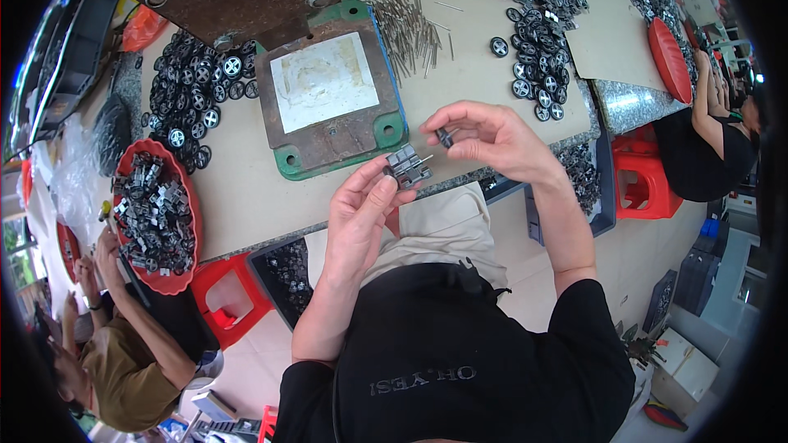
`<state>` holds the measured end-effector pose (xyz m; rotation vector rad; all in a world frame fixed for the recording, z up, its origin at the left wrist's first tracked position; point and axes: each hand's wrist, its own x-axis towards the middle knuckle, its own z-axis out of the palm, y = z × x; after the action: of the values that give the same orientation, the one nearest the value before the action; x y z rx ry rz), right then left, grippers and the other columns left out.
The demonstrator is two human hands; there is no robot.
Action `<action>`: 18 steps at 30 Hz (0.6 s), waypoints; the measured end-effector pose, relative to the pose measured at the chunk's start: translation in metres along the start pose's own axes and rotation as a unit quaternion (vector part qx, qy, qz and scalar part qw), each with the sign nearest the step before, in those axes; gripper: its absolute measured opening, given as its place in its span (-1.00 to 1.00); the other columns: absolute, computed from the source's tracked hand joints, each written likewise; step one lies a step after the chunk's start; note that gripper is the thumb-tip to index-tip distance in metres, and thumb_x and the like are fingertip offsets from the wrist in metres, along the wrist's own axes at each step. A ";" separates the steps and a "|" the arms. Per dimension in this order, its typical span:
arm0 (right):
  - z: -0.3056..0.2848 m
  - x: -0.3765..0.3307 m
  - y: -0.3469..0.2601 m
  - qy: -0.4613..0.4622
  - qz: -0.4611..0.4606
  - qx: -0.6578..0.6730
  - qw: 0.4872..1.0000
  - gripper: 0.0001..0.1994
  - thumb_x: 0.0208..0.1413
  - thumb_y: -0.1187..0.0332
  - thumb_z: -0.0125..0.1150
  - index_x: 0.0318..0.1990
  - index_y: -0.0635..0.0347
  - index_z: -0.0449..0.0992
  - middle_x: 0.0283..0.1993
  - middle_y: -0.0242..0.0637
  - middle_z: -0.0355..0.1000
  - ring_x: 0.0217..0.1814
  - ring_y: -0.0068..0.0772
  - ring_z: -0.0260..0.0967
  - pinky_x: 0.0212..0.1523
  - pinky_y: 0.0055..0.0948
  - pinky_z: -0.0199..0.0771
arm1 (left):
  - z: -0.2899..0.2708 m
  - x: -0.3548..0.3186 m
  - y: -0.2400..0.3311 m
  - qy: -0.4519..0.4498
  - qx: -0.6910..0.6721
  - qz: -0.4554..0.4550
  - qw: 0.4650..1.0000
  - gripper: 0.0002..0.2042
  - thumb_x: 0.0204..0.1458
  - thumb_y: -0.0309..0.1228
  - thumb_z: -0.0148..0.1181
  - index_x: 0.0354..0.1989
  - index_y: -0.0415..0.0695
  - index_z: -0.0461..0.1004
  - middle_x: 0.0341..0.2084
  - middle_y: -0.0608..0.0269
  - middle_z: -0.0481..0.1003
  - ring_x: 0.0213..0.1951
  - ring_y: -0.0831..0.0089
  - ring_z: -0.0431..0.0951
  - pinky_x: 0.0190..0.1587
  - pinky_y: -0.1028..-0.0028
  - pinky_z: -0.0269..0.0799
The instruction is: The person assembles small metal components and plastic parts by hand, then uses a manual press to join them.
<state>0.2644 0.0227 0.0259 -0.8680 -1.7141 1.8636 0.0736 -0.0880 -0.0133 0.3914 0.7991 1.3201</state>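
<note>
A worker seated at a tan bench assembles a small toy-car part, both hands raised just above the table edge. The left hand [361, 213] pinches a small grey chassis piece [406, 166] between thumb and fingers, a thin metal axle pin [422, 161] jutting from its right side. The right hand [492, 141] is closed in a fingertip pinch on a small black wheel [444, 137], held just above and to the right of the pin's free end, close but not touching.

Judging by this pose, the step in hand is fitting the wheel onto the axle: the next move calls for lining the wheel's hub with the pin tip and pressing it on straight while the left hand keeps the chassis steady.

Behind the hands sits a rusty metal press plate on a green base [332, 90], with a loose heap of axle pins [408, 26] beyond it. Piles of black wheels lie at left [193, 90] and at right [535, 57]. A red tray of grey chassis pieces [154, 215] rests at the bench's left end, where another person's arms [135, 312] work beside a red stool [226, 291].
</note>
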 end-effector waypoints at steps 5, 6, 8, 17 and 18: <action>0.010 -0.004 0.010 -0.028 -0.001 0.094 0.995 -0.68 -0.02 0.62 0.07 -0.04 0.32 0.38 -0.10 -0.29 0.38 -0.01 -0.52 0.30 0.03 -0.48 0.29 | 0.000 -0.001 0.000 0.003 0.032 0.005 0.999 -0.74 0.09 -0.46 0.02 -0.04 -0.24 0.35 -0.21 0.08 0.47 -0.23 0.30 0.53 -0.17 0.45 0.48; 0.011 -0.004 0.012 -0.033 0.006 0.107 0.994 -0.68 -0.01 0.61 0.08 -0.04 0.32 0.38 -0.09 -0.29 0.38 -0.01 -0.51 0.29 0.04 -0.48 0.28 | -0.001 -0.001 -0.001 0.005 0.032 0.005 0.999 -0.74 0.09 -0.46 0.02 -0.04 -0.24 0.35 -0.21 0.09 0.47 -0.23 0.31 0.53 -0.17 0.45 0.47; 0.012 -0.003 0.014 -0.036 0.002 0.111 0.993 -0.67 -0.02 0.57 0.12 -0.04 0.34 0.37 -0.07 -0.26 0.37 0.00 -0.48 0.30 0.03 -0.47 0.30 | -0.001 -0.001 0.000 0.009 0.030 0.005 0.999 -0.73 0.09 -0.46 0.02 -0.04 -0.24 0.35 -0.22 0.09 0.47 -0.24 0.33 0.53 -0.17 0.45 0.47; 0.011 -0.001 0.019 -0.038 -0.010 0.129 0.991 -0.65 -0.05 0.53 0.18 -0.04 0.35 0.37 -0.06 -0.21 0.37 0.00 -0.43 0.32 0.03 -0.43 0.31 | 0.002 -0.003 0.002 0.018 0.050 0.018 0.998 -0.73 0.09 -0.47 0.02 -0.02 -0.24 0.35 -0.21 0.09 0.47 -0.24 0.34 0.53 -0.17 0.45 0.47; 0.011 -0.001 0.019 -0.039 -0.015 0.129 0.991 -0.64 -0.05 0.54 0.19 -0.04 0.35 0.36 -0.05 -0.20 0.37 0.01 -0.42 0.32 0.04 -0.43 0.31 | 0.002 -0.003 0.002 0.014 0.048 0.025 0.998 -0.73 0.09 -0.47 0.02 -0.02 -0.24 0.35 -0.21 0.09 0.47 -0.24 0.34 0.53 -0.17 0.45 0.48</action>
<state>0.2589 0.0121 0.0076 -0.6704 -1.4783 2.0651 0.0738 -0.0896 -0.0098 0.4711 0.8837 1.3390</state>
